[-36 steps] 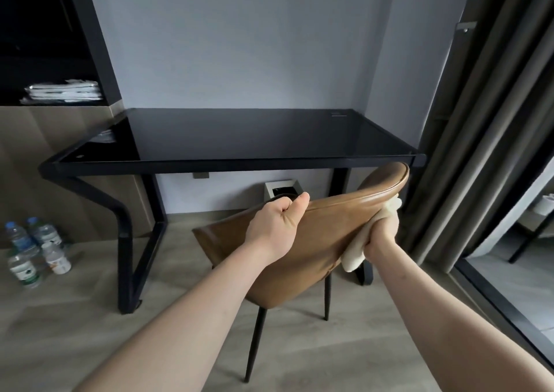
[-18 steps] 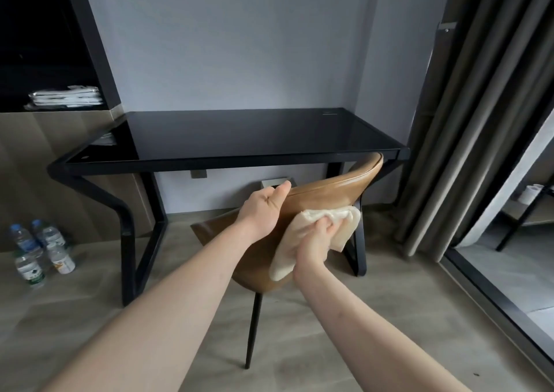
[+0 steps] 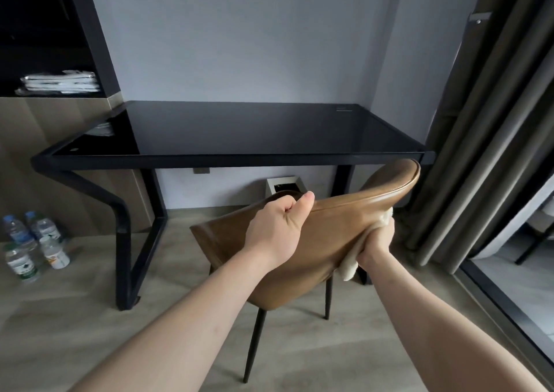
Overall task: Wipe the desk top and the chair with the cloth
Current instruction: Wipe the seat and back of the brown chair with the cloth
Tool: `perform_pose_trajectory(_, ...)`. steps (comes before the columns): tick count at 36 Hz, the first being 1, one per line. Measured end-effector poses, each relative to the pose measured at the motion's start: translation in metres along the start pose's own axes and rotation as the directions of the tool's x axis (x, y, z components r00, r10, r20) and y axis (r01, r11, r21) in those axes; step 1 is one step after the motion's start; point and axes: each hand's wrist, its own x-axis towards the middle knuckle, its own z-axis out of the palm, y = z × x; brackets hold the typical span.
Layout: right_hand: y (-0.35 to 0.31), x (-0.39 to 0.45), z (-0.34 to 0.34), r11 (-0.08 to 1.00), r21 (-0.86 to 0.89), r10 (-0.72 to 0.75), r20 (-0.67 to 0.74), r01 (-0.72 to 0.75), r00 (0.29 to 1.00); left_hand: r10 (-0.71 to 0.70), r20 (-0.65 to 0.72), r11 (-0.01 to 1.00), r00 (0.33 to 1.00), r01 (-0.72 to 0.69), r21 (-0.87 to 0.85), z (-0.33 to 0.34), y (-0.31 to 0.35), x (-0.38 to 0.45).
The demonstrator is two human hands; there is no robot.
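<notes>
Chair (image 3: 323, 241) at 6 o'clock of the desk (image 3: 239, 155), backrest tilted. Left hand (image 3: 275, 229) grips its top edge; right hand (image 3: 376, 238), at 3 o'clock, apparently clasps the cloth (image 3: 349, 267) against it. Best practice: steady hold, overlapping strokes along the backrest.

Your left hand (image 3: 277, 229) grips the top edge of the tan chair (image 3: 338, 226) mid-frame, while your right hand (image 3: 376, 238) presses the cream cloth (image 3: 349, 267) against its back.
</notes>
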Motion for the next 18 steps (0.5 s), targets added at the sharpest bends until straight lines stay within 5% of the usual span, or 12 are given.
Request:
perform_pose_trajectory(6, 0.003, -0.03, 0.007, 0.99, 0.087, 0.113, -0.039, -0.109, 0.993, -0.001, 0.009, 1.0, 1.0, 0.001, 0.001, -0.004, 0.005, -0.003)
perform_pose_trajectory(10, 0.012, -0.078, 0.011, 0.862, 0.266, 0.472, -0.109, -0.432, 0.875, -0.021, 0.034, 1.0, 0.999, 0.022, -0.009, -0.008, 0.013, -0.008)
perform_pose_trajectory(12, 0.017, -0.099, 0.018, 0.877, 0.254, 0.439, -0.078, -0.408, 0.895, -0.032, 0.041, 0.999, 0.999, 0.033, -0.002, -0.011, 0.017, -0.01)
perform_pose_trajectory(16, 0.052, -0.139, 0.035, 0.991, 0.072, 0.109, 0.042, -0.112, 0.993, -0.056, 0.049, 0.998, 0.997, 0.055, 0.013, -0.016, 0.02, -0.013)
perform_pose_trajectory(18, 0.07, -0.142, 0.033, 0.977, 0.128, 0.166, 0.029, -0.169, 0.986, -0.07, 0.046, 0.998, 0.996, 0.069, 0.009, -0.02, 0.02, -0.014)
